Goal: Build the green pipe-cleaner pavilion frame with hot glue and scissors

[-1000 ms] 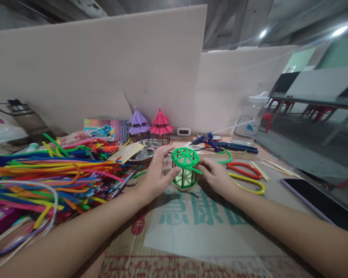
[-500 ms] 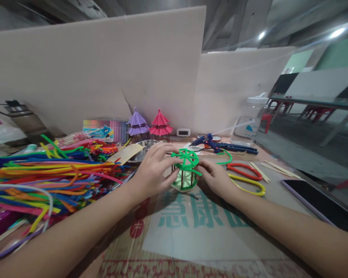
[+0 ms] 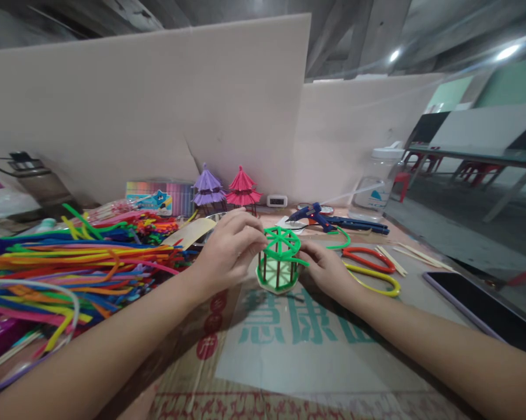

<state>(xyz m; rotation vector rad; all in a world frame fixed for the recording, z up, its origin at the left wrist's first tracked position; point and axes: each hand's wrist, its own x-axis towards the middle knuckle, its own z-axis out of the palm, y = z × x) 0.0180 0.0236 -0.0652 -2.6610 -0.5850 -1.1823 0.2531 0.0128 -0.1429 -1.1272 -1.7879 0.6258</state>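
Observation:
A small round frame stands upright at the middle of the table, with a green spoked top, dark posts and a pale base edged in green. My left hand is at its left side, fingers bent together, fingertips by the top rim. What the fingertips pinch, if anything, is too small to make out. On the right, the closed fingers of my right hand grip the frame's upper edge, where a loose green end sticks out.
Colourful pipe cleaners are heaped at left. Behind stand purple and red pavilion models and a blue glue gun. Rightward lie red and yellow loops, sticks, a phone and a bottle.
My left hand has drawn back slightly left from over the green top, and its fingers have bent inward. More of the frame's posts and base now shows. My right hand has barely moved.

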